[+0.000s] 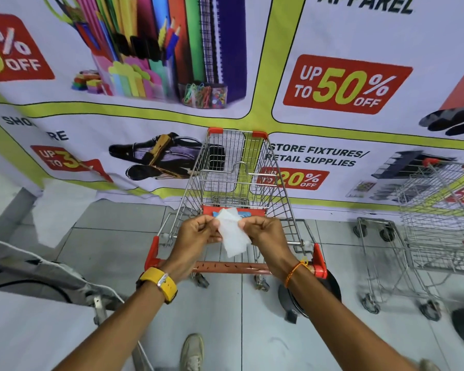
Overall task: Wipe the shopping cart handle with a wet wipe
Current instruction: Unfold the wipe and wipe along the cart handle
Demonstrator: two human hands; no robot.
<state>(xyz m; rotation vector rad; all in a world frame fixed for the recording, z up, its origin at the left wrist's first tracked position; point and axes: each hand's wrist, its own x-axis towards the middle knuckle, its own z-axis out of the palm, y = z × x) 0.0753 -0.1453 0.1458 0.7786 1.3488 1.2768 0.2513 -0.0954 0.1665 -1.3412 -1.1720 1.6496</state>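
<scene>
Both-handed pinch: left hand (196, 232) and right hand (263, 232) each close fingertips on an edge of the white wet wipe (232, 234), holding it spread between them, lower corner hanging loose. Wipe sits in the air above and just beyond the red cart handle (228, 266), not touching it. Yellow watch (160, 283) on left wrist, orange thread band (295, 271) on right. Wire shopping cart (236, 180) faces a sale banner (343, 87); a second cart (423, 226) stands right. Grey tile floor (113, 236), one shoe (192, 352) visible below.
</scene>
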